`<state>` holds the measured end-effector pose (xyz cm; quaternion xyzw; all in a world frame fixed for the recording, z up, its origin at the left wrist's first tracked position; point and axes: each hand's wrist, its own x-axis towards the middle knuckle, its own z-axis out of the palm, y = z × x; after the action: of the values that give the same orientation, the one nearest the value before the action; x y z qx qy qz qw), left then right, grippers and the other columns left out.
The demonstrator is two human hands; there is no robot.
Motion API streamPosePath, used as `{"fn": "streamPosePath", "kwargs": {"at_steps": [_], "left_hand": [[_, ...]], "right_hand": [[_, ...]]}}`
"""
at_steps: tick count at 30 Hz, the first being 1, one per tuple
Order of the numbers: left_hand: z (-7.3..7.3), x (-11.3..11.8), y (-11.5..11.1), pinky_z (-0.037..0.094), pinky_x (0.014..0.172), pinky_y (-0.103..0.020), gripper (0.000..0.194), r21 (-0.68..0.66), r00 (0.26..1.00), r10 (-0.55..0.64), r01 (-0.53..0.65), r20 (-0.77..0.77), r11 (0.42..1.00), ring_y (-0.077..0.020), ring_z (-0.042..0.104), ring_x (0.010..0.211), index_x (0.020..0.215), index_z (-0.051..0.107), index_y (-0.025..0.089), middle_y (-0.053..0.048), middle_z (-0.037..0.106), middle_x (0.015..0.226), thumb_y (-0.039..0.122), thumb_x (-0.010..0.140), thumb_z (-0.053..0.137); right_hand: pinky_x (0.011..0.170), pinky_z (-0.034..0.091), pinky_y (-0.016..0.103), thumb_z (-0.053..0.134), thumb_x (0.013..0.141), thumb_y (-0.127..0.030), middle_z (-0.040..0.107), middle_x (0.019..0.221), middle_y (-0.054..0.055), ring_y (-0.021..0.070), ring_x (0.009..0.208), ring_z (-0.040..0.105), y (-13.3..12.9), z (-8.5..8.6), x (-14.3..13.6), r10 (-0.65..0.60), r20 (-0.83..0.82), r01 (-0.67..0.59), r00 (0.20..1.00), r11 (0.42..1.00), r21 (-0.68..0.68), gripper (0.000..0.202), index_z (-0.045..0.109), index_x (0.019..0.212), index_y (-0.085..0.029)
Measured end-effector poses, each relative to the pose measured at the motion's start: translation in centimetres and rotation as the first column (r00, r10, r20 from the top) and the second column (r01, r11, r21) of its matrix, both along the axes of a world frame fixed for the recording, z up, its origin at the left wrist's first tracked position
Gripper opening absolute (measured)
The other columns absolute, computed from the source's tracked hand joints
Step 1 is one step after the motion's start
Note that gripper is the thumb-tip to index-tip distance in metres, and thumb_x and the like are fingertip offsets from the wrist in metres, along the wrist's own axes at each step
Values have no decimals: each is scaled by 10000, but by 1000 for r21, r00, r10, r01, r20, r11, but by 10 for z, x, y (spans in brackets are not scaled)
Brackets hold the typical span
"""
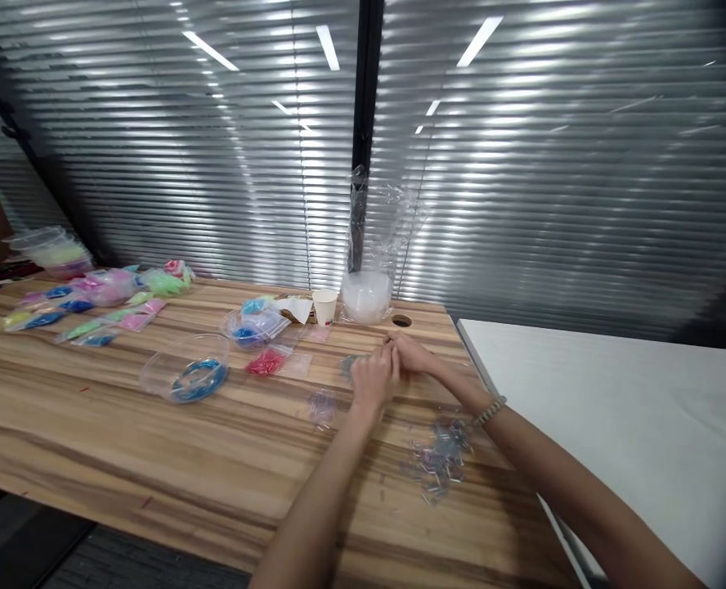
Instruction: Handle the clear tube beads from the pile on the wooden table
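My left hand (374, 378) and my right hand (412, 353) meet above the wooden table, fingers curled and pressed together. Whatever they pinch, if anything, is too small or hidden to make out. Just left of my left hand lies a small heap of bluish clear pieces (347, 366), partly covered by it. A pile of pale purple clear pieces (322, 407) sits nearer to me. Below my right wrist, which wears a braided bracelet (490, 411), spreads a larger scatter of clear, purple and bluish short pieces (440, 456).
Left of my hands are a bag of red pieces (266, 361), a clear round tub with blue strands (185, 372), and a tub with blue packets (248, 331). Behind stand a paper cup (324, 307) and bagged white bowls (366, 296). A white table (614, 409) adjoins on the right.
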<state>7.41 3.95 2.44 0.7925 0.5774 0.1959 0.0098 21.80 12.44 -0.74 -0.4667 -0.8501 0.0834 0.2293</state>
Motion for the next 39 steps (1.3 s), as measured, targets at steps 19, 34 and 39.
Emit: {"fn": "streamPosePath", "kwargs": {"at_steps": [19, 34, 39], "left_hand": [[10, -52, 28, 450, 773, -304, 532, 10, 857, 279, -314, 433, 949, -237, 648, 903, 985, 693, 127, -127, 706, 913, 305, 998, 191], [-20, -96, -91, 3, 1142, -503, 432, -65, 936, -320, 314, -146, 947, -192, 295, 1359, 1403, 351, 186, -89, 384, 1437, 301, 989, 314], [-15, -90, -96, 0, 1144, -496, 394, -106, 913, -365, 351, -182, 930, -179, 308, 1352, 1364, 421, 211, -70, 404, 1421, 298, 996, 310]], "right_hand": [[864, 466, 368, 388, 857, -115, 644, 1022, 78, 206, 953, 586, -85, 10, 27, 21, -246, -1, 969, 997, 81, 363, 657, 1088, -194], [812, 499, 398, 409, 852, -118, 630, 924, 84, 226, 910, 565, -110, -20, 94, -8, -155, 66, 988, 925, 374, 300, 653, 1011, -190], [787, 506, 392, 402, 862, -128, 635, 927, 78, 224, 897, 583, -117, -22, 99, -22, -166, 86, 986, 918, 386, 302, 651, 1014, -206]]}}
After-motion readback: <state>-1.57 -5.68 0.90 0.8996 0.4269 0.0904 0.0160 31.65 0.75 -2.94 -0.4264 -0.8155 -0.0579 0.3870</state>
